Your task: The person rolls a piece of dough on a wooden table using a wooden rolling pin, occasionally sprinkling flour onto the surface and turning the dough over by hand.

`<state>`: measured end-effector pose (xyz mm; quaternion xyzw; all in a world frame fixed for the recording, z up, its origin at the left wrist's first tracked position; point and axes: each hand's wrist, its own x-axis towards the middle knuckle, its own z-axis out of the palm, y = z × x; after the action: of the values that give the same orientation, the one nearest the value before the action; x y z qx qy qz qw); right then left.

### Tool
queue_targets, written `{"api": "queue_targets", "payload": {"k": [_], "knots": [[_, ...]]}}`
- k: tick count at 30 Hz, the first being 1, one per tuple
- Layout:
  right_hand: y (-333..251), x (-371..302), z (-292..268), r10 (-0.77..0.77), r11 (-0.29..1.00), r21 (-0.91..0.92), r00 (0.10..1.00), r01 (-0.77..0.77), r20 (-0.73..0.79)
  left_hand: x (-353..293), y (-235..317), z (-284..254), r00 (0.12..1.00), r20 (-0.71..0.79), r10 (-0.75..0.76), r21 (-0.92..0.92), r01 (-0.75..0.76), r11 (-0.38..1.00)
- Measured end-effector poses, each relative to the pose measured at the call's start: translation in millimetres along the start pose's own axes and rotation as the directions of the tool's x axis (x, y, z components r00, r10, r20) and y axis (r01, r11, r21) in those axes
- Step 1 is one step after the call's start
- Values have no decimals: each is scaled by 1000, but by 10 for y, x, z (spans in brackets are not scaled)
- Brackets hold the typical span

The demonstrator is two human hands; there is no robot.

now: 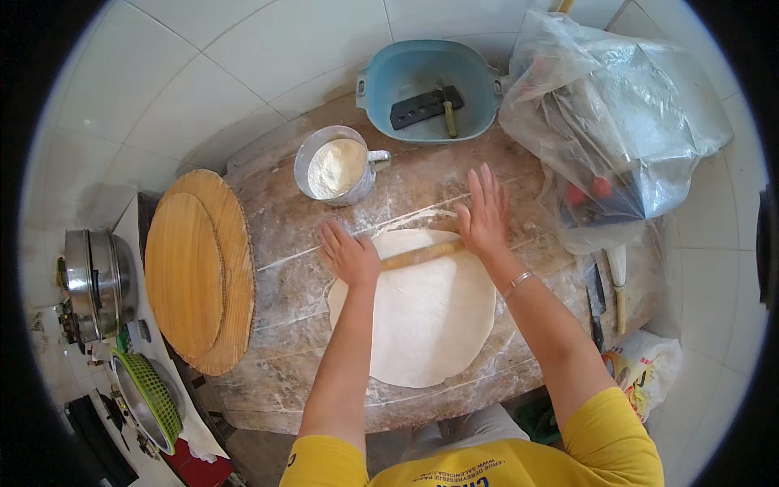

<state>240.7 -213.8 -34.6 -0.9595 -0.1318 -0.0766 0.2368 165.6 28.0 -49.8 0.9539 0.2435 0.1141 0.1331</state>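
A thin wooden rolling pin lies across the far part of a large, roughly round sheet of dough on a floured board. My left hand rests flat on the pin's left end, its fingers stretched out past it. At the pin's right end, my right hand presses with its palm, fingers straight and pointing away from me. Both hands cover the pin's ends, and neither has its fingers wrapped round it. Loose flour streaks the board just beyond the dough.
A metal jug of flour and a blue basin stand at the back. Round wooden boards lie left. Plastic sheeting covers something back right. A knife and a white brush-like tool lie right.
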Motion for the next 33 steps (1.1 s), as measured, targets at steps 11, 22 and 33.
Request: {"api": "queue_targets", "payload": {"k": [11, 22, 33], "knots": [[19, -892, -264, -194, 980, 1, 946, 201, 260, -592, -176, -304, 917, 186, 352, -5, -357, 934], [59, 313, 204, -48, 996, 77, 998, 46, 27, 143, 142, 83, 990, -6, -140, -16, 140, 990], [154, -899, -253, 75, 964, 225, 959, -139, 272, -1261, -289, -447, 1000, 26, -6, -273, 13, 962]]}}
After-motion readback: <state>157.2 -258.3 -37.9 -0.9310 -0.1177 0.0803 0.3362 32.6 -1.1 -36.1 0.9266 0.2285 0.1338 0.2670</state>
